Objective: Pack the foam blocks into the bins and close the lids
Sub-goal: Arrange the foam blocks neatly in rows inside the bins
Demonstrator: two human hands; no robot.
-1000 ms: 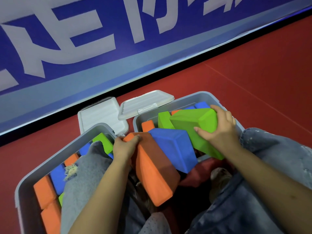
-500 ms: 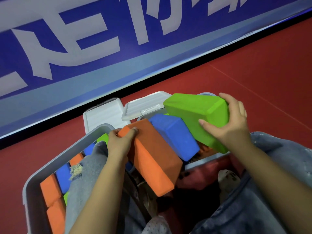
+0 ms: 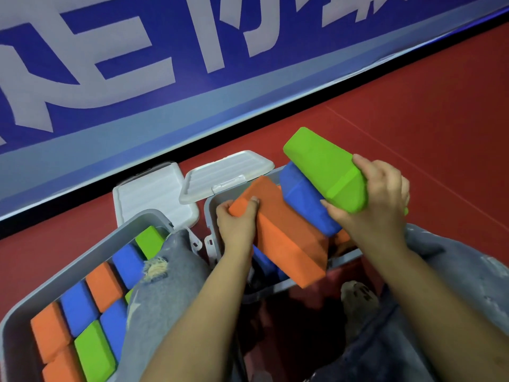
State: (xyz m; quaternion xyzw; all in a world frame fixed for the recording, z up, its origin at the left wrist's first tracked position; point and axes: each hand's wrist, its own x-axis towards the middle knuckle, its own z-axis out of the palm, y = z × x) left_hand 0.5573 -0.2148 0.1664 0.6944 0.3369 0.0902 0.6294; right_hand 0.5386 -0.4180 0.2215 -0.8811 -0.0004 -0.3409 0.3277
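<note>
The left hand (image 3: 237,227) grips the upper end of an orange block (image 3: 283,235), fingers curled over its edge, while the right hand (image 3: 377,205) wraps its fingers and thumb round the near end of a green block (image 3: 322,166); a blue block (image 3: 305,199) is wedged between the two, and all three are tilted above the right bin (image 3: 213,216). The left bin (image 3: 82,249), at the near left of the red floor (image 3: 413,100), holds orange, blue and green blocks packed flat. Both white lids (image 3: 228,172) lie open behind the bins, beside the blue banner (image 3: 165,51).
</note>
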